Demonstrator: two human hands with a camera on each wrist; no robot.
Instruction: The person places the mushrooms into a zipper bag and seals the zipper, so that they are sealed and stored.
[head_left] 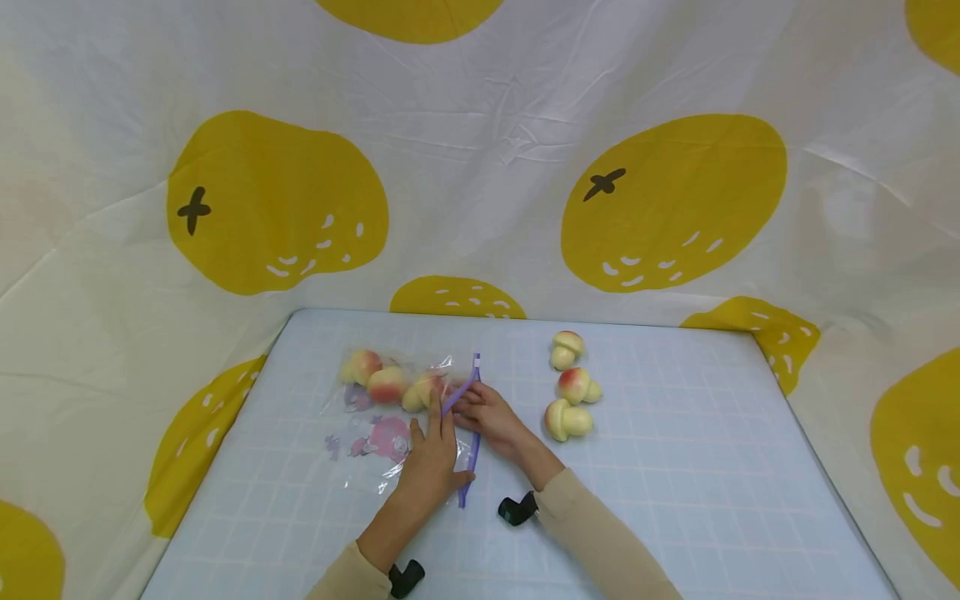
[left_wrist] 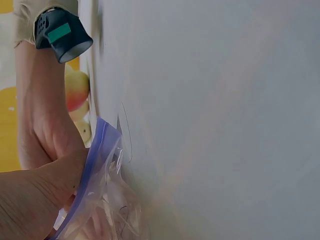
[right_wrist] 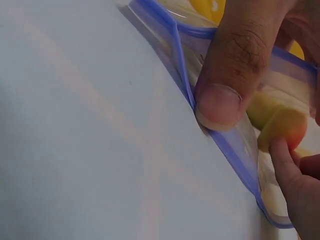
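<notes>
A clear zip bag (head_left: pixel 375 479) with a purple zip edge lies on the table, holding three mushroom-shaped pieces, pale yellow with reddish caps. My left hand (head_left: pixel 429 462) rests on the bag with fingers extended, its thumb over the zip edge. In the right wrist view, one left fingertip touches a mushroom piece (right_wrist: pixel 285 125) at the bag's mouth. My right hand (head_left: pixel 491 421) reaches into that mouth from the right, and its thumb (right_wrist: pixel 222 95) lies along the lower purple edge. Plastic partly covers the right fingers; nothing shows gripped in them.
Right of the bag, three more mushroom pieces stand in a loose column: a far one (head_left: pixel 567 349), a middle one (head_left: pixel 577 386) and a near one (head_left: pixel 567 420). A pale blue checked cloth (head_left: pixel 675 483) covers the table. A fruit-print curtain (head_left: pixel 472 208) rises behind it.
</notes>
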